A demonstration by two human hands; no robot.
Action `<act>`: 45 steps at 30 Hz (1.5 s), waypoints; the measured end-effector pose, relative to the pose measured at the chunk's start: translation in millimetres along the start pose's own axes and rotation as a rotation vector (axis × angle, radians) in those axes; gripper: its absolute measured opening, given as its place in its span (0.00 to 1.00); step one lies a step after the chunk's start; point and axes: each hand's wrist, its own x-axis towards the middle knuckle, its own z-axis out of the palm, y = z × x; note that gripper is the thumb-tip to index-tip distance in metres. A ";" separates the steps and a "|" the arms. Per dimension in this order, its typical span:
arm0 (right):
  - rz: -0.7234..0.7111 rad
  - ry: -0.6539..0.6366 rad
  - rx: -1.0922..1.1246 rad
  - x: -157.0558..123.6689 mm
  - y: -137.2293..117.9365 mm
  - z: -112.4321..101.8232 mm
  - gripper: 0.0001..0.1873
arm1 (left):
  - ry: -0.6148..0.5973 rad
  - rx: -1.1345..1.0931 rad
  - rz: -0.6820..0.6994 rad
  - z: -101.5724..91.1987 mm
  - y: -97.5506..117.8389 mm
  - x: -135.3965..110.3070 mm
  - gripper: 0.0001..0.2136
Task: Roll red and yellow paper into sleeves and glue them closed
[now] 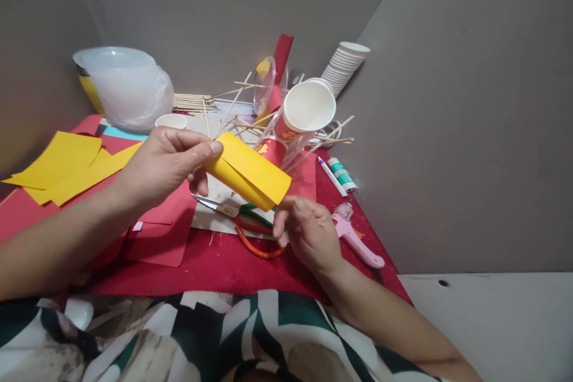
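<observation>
A sheet of yellow paper (250,170) is rolled into a tube, with one edge overlapping along its length. My left hand (168,164) pinches its upper left end between thumb and fingers. At the lower right end, my right hand (311,230) is closed with its fingertips against the tube's rim; part of those fingers is hidden behind it. Scissors (264,252) with red and green handles lie beneath the tube on a white sheet. Just beyond the tube stands a white paper cup (308,106), tilted, atop red-and-yellow decorated pieces.
Yellow sheets (67,158) and red sheets (163,239) cover the left side. A pink glue gun (358,242), a marker (332,177) and a green-and-white roll (342,174) lie right. Behind are wooden sticks (192,102), stacked cups (344,68) and plastic-covered bowls (125,89).
</observation>
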 end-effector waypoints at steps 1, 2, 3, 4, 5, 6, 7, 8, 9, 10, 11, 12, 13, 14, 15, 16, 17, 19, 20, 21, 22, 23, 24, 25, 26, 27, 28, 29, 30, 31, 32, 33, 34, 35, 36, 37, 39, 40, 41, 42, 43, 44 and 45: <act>-0.031 0.029 -0.006 -0.5 -0.5 -0.1 0.21 | -0.027 -0.041 -0.043 -2.1 -1.9 3.9 0.10; -0.058 0.054 -0.010 -1.1 -1.1 0.0 0.20 | -0.056 -0.081 -0.086 -3.8 -3.7 7.5 0.10; -0.083 0.071 -0.011 -1.8 -1.8 0.1 0.19 | -0.084 -0.116 -0.127 -5.1 -5.2 10.6 0.11; -0.108 0.084 -0.014 -2.6 -2.5 0.3 0.18 | -0.106 -0.144 -0.163 -5.9 -6.3 13.1 0.11; -0.132 0.096 -0.020 -3.7 -3.1 0.4 0.16 | -0.120 -0.162 -0.191 -6.3 -7.1 14.9 0.12; -0.155 0.108 -0.031 -4.9 -3.5 0.5 0.16 | -0.127 -0.172 -0.206 -6.3 -7.6 16.1 0.12; -0.178 0.122 -0.045 -6.3 -3.6 0.4 0.15 | -0.133 -0.176 -0.212 -6.1 -8.0 16.8 0.13; -0.199 0.134 -0.065 -7.7 -3.5 0.1 0.15 | -0.137 -0.176 -0.209 -5.7 -8.4 17.1 0.13; -0.216 0.142 -0.088 -9.2 -3.2 -0.2 0.15 | -0.137 -0.170 -0.203 -5.3 -8.8 17.0 0.13; -0.229 0.144 -0.113 -10.5 -2.7 -0.6 0.14 | -0.134 -0.159 -0.194 -4.9 -9.3 16.8 0.13; -0.239 0.142 -0.137 -11.6 -2.2 -0.9 0.14 | -0.129 -0.146 -0.183 -4.4 -9.9 16.3 0.13; -0.241 0.137 -0.159 -12.3 -1.8 -1.0 0.14 | -0.122 -0.131 -0.170 -4.0 -10.5 15.6 0.14; -0.232 0.132 -0.176 -12.6 -1.6 -0.8 0.13 | -0.116 -0.113 -0.154 -3.5 -11.0 14.7 0.14; -0.214 0.129 -0.184 -12.4 -1.7 -0.2 0.13 | -0.112 -0.093 -0.137 -2.8 -11.2 13.5 0.14; -0.189 0.127 -0.179 -11.9 -2.1 0.8 0.13 | -0.109 -0.075 -0.117 -2.1 -11.1 12.0 0.15; -0.160 0.124 -0.166 -11.0 -2.8 1.9 0.13 | -0.104 -0.061 -0.098 -1.2 -10.7 10.3 0.14; -0.128 0.115 -0.151 -9.9 -3.6 3.2 0.14 | -0.096 -0.047 -0.084 -0.1 -9.9 8.3 0.14; -0.077 0.078 -0.131 -8.0 -5.0 5.4 0.17 | -0.079 -0.027 -0.078 2.4 -8.1 4.5 0.12; -0.061 0.053 -0.132 -7.4 -5.4 6.0 0.18 | -0.078 -0.024 -0.085 3.6 -7.2 3.1 0.12; -0.053 0.028 -0.140 -7.1 -5.4 6.0 0.19 | -0.088 -0.030 -0.099 4.7 -6.7 2.4 0.11; -0.051 0.010 -0.151 -7.3 -5.0 5.6 0.18 | -0.108 -0.045 -0.123 5.5 -6.6 2.5 0.11; -0.061 0.007 -0.158 -7.7 -4.3 4.8 0.18 | -0.132 -0.073 -0.154 5.9 -7.1 3.6 0.11; -0.083 0.024 -0.157 -8.4 -3.4 3.7 0.18 | -0.150 -0.111 -0.190 6.0 -8.0 5.7 0.11; -0.112 0.054 -0.152 -9.2 -2.5 2.6 0.18 | -0.159 -0.155 -0.227 5.6 -9.5 8.6 0.11; -0.147 0.093 -0.142 -10.0 -1.8 1.5 0.18 | -0.158 -0.198 -0.265 4.9 -11.5 12.3 0.12; -0.182 0.133 -0.130 -10.7 -1.3 0.7 0.18 | -0.149 -0.240 -0.299 3.8 -13.9 16.3 0.11; -0.216 0.169 -0.117 -11.2 -1.3 0.1 0.18 | -0.138 -0.278 -0.328 2.5 -16.5 20.4 0.11; -0.246 0.196 -0.105 -11.6 -1.5 -0.1 0.18 | -0.130 -0.312 -0.351 1.0 -19.4 24.3 0.10; -0.268 0.213 -0.097 -11.8 -2.0 -0.1 0.17 | -0.130 -0.343 -0.372 -0.6 -22.3 27.9 0.10; -0.287 0.227 -0.089 -12.0 -2.5 0.1 0.15 | -0.136 -0.367 -0.390 -2.2 -25.2 30.9 0.10; -0.299 0.236 -0.085 -12.0 -3.0 0.4 0.14 | -0.146 -0.385 -0.403 -3.8 -28.0 33.5 0.10; -0.309 0.244 -0.086 -11.9 -3.1 0.6 0.12 | -0.159 -0.397 -0.409 -5.3 -30.7 35.6 0.10; -0.325 0.249 -0.092 -11.7 -2.9 0.7 0.10 | -0.182 -0.401 -0.414 -6.7 -33.3 37.4 0.09; -0.349 0.248 -0.103 -11.4 -2.2 0.7 0.09 | -0.211 -0.403 -0.415 -8.0 -35.7 39.0 0.09; -0.382 0.244 -0.119 -10.8 -1.3 0.5 0.08 | -0.246 -0.405 -0.413 -9.3 -38.1 40.5 0.09; -0.423 0.240 -0.137 -10.0 -0.1 0.1 0.08 | -0.285 -0.408 -0.409 -10.4 -40.4 41.9 0.10; -0.520 0.228 -0.186 -7.8 2.2 -0.7 0.11 | -0.364 -0.414 -0.407 -12.3 -45.0 44.5 0.12; -0.561 0.229 -0.219 -6.6 2.9 -1.1 0.12 | -0.394 -0.414 -0.408 -12.9 -47.1 45.7 0.14; -0.596 0.237 -0.258 -5.5 3.2 -1.4 0.13 | -0.415 -0.412 -0.411 -13.3 -49.2 46.7 0.14; -0.630 0.249 -0.298 -4.7 3.2 -1.7 0.14 | -0.430 -0.408 -0.417 -13.5 -50.9 47.5 0.15; -0.660 0.264 -0.334 -4.2 2.9 -2.1 0.14 | -0.436 -0.404 -0.422 -13.4 -52.2 48.0 0.15; -0.689 0.283 -0.363 -4.2 2.4 -2.4 0.13 | -0.432 -0.399 -0.424 -13.2 -53.0 48.2 0.14; -0.714 0.297 -0.380 -4.6 1.7 -2.7 0.12 | -0.420 -0.392 -0.421 -12.8 -53.2 48.1 0.13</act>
